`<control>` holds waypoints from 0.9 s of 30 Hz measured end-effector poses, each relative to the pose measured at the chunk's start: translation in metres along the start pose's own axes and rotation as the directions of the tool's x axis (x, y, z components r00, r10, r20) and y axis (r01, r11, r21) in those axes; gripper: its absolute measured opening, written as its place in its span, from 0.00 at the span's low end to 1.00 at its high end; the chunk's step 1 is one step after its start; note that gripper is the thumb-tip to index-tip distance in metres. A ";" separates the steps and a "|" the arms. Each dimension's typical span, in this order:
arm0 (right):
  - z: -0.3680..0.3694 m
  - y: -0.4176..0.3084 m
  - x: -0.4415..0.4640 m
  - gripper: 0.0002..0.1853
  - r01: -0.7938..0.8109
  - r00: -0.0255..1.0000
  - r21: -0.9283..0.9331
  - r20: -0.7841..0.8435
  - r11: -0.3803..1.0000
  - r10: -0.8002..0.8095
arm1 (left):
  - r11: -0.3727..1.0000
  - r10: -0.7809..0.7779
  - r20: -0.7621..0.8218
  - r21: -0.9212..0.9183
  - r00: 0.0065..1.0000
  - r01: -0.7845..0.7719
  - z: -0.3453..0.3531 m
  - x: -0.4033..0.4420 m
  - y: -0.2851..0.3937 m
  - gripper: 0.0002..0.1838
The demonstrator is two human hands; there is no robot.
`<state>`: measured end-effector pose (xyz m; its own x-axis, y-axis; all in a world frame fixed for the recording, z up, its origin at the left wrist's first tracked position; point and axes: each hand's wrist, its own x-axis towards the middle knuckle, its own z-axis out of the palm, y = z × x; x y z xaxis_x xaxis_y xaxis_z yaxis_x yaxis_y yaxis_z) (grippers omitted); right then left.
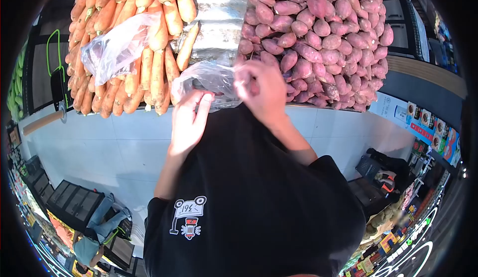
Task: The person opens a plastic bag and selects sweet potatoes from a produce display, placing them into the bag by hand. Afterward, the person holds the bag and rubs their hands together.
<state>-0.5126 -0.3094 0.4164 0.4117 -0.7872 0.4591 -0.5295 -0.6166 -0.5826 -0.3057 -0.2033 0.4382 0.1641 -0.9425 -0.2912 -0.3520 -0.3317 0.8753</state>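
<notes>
A clear plastic bag point(205, 78) is in front of my body, at the near edge of the produce display. My left hand point(188, 120) grips the bag's near left side, thumb extended along it. On the other side, my right hand point(269, 94) has its fingers curled on the bag, close to the sweet potatoes point(316, 38). Whatever lies inside the bag is hard to make out through the crumpled plastic. Carrots point(172, 18) are heaped to the left, with one loose carrot point(187, 47) just beyond the bag.
Another crumpled plastic bag point(117, 53) lies on the carrots. A silvery ridged strip point(219, 23) divides the two heaps. Tiled floor point(134, 147) runs behind me. At lower left a person point(94, 237) is near dark crates point(74, 205). Printed packaging point(423, 122) stands at right.
</notes>
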 end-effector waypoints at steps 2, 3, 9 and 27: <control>-0.006 0.027 0.011 0.22 -0.013 0.997 -0.152 -0.076 0.988 0.002 | 0.905 0.240 -0.058 0.376 0.969 -0.201 0.002 0.008 -0.015 0.10; -0.009 0.038 0.016 0.21 -0.024 0.995 -0.258 -0.096 0.966 -0.001 | 0.789 0.356 -0.050 0.551 0.933 -0.272 0.003 0.013 -0.024 0.09; -0.010 0.067 0.041 0.21 0.004 1.000 -0.549 -0.024 0.836 -0.020 | 0.586 0.318 0.243 0.710 0.917 -0.391 0.033 0.057 -0.084 0.08; -0.006 0.079 0.050 0.13 -0.016 1.000 -0.537 0.010 0.843 0.026 | 0.959 0.267 0.071 0.077 0.961 -0.272 0.076 0.095 -0.128 0.15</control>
<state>-0.5381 -0.3976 0.3976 0.4051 -0.8027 0.4376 -0.8517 -0.5054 -0.1387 -0.3152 -0.2529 0.2688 -0.0015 -0.9973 -0.0738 -0.4532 -0.0651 0.8890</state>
